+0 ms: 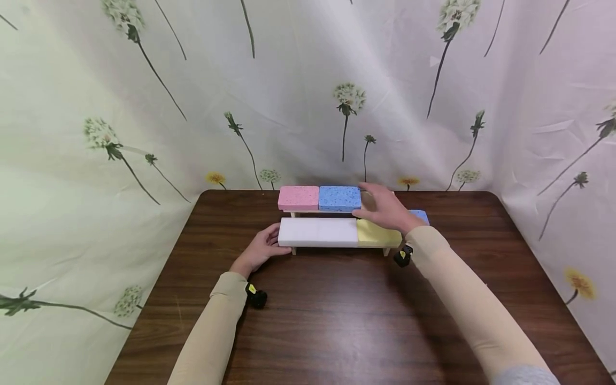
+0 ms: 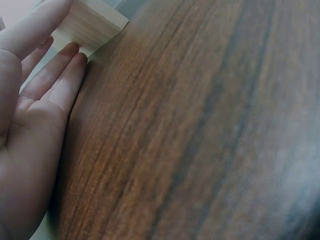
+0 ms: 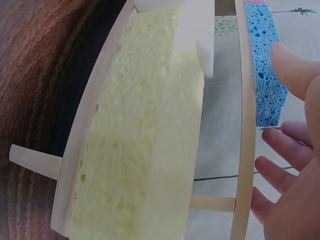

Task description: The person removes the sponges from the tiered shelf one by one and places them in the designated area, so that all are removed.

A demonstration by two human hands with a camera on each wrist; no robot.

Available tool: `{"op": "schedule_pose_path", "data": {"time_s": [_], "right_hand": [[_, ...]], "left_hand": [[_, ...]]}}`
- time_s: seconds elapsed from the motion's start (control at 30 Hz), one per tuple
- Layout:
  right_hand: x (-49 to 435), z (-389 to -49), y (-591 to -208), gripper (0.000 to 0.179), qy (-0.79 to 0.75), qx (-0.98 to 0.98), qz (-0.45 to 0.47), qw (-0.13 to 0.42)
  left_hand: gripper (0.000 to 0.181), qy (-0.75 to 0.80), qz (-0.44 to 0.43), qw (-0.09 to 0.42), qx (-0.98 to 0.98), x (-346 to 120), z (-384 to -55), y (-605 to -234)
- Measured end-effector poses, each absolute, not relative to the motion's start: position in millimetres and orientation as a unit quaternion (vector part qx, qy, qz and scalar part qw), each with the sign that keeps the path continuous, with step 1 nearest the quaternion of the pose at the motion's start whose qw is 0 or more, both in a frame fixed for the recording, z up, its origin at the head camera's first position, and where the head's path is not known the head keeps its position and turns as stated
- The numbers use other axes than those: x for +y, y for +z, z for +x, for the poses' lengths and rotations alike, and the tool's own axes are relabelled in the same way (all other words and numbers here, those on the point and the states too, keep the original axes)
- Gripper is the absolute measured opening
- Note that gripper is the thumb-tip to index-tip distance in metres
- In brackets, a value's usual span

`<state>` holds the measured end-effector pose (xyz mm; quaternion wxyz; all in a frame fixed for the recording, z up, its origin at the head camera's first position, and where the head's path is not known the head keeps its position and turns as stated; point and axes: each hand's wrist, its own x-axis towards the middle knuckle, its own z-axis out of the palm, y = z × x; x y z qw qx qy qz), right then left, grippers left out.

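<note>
A two-tier wooden rack (image 3: 244, 140) holds sponges near the table's far edge. On its upper tier a pink sponge (image 1: 298, 198) sits beside a speckled blue sponge (image 1: 339, 198). A white block (image 1: 317, 232) and a yellow sponge (image 1: 379, 233) lie end to end on the lower tier. My left hand (image 1: 260, 247) holds the rack's left end, thumb along the front and fingertips at the wooden end piece (image 2: 92, 27). With thumb at the front and a finger at the back corner, my right hand (image 1: 385, 209) pinches the blue sponge's right end; its other fingers are spread.
Behind my right wrist shows part of another blue sponge (image 1: 420, 216), to the right of the rack. The dark wooden table (image 1: 317, 315) stretches toward me. A dandelion-print cloth (image 1: 298, 107) hangs close behind the table. Each wrist wears a small black camera.
</note>
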<state>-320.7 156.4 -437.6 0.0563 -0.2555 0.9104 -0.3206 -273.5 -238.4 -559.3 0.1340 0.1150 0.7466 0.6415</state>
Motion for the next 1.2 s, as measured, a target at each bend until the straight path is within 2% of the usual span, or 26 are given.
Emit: {"op": "schedule_pose_path", "data": {"time_s": [0.53,1.2], "right_hand": [[147.6,-324.9,-438.9,0.090,-0.303,0.919,-0.247,0.053],[148.6,-318.7,-440.7,0.081,-0.321,0.915,-0.240,0.054]], "left_hand": [[0.082,0.643,0.116,0.129,0.746,-238.9,-275.8,-560.2],[0.082,0.641,0.115,0.132,0.748,-240.6,-274.3,-564.7]]}}
